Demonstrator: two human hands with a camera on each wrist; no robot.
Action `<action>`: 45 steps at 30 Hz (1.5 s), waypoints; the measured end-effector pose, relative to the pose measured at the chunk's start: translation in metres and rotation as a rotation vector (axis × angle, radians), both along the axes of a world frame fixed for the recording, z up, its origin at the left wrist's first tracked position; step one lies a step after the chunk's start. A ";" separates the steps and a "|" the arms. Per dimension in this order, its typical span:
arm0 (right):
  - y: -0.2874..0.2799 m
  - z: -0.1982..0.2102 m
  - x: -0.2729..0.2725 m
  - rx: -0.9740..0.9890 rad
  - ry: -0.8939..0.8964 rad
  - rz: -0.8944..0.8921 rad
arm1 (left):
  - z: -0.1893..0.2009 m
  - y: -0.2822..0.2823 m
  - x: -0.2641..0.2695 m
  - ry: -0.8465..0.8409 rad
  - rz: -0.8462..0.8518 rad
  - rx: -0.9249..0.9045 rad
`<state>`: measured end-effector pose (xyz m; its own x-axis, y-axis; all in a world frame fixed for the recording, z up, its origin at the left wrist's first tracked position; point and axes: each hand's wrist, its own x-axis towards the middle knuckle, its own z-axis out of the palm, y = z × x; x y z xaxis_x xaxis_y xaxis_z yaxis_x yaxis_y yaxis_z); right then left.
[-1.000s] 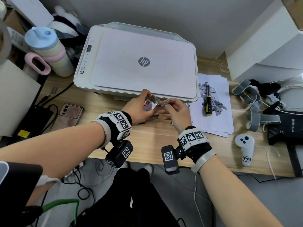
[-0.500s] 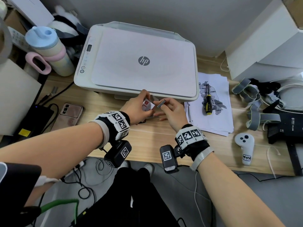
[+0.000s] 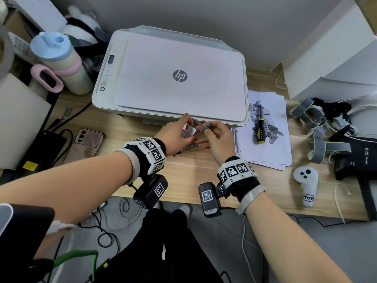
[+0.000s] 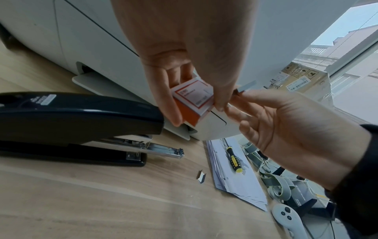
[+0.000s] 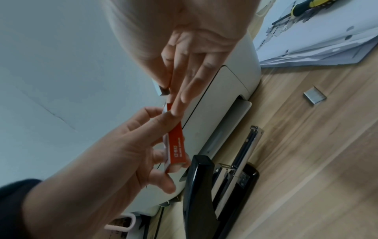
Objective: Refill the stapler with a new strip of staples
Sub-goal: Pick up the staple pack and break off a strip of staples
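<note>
1. The left hand (image 3: 175, 131) holds a small red and white staple box (image 4: 192, 100) above the worktop (image 3: 183, 172), its thumb and fingers (image 4: 163, 97) curled round the box's sides.
2. The right hand (image 3: 220, 137) pinches a grey staple strip (image 3: 205, 127) between thumb and forefinger; its other fingers (image 5: 194, 80) are loosely extended, and 1 of them touches the box's end.
3. The strip is in the air just beside the box, right in front of the printer's (image 3: 173, 78) near edge.
4. The black stapler (image 4: 77, 119) lies on the worktop below the hands, close to the printer's front, with its metal staple tray (image 4: 161, 148) slid out of the front.
5. A short loose piece of staples (image 4: 201, 175) lies on the worktop between the stapler and a paper stack (image 3: 263, 139).
6. A yellow and black screwdriver (image 3: 259, 127) rests on the papers.
7. A white controller (image 3: 306, 184) lies near the worktop's front edge, to the right.
8. A phone (image 3: 87, 141) lies face down to the left of the hands.
9. A bottle (image 3: 61, 62) with a blue lid stands near the back left corner.
</note>
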<state>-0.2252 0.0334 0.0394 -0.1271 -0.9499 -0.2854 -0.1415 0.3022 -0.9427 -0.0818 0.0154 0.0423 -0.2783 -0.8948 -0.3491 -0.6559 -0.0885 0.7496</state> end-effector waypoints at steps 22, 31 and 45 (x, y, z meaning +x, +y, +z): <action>-0.012 0.004 -0.006 0.037 0.033 0.018 | -0.011 0.000 0.004 -0.058 -0.065 -0.022; -0.008 -0.007 -0.018 0.157 -0.011 -0.040 | -0.012 0.007 0.000 -0.061 -0.080 0.022; -0.002 -0.023 -0.012 0.134 -0.011 -0.037 | -0.010 0.011 -0.010 -0.041 -0.087 0.099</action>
<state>-0.2370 0.0315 0.0166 -0.1578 -0.8978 -0.4112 -0.1178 0.4306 -0.8948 -0.0923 0.0265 0.0318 -0.3372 -0.8285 -0.4472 -0.6944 -0.1019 0.7123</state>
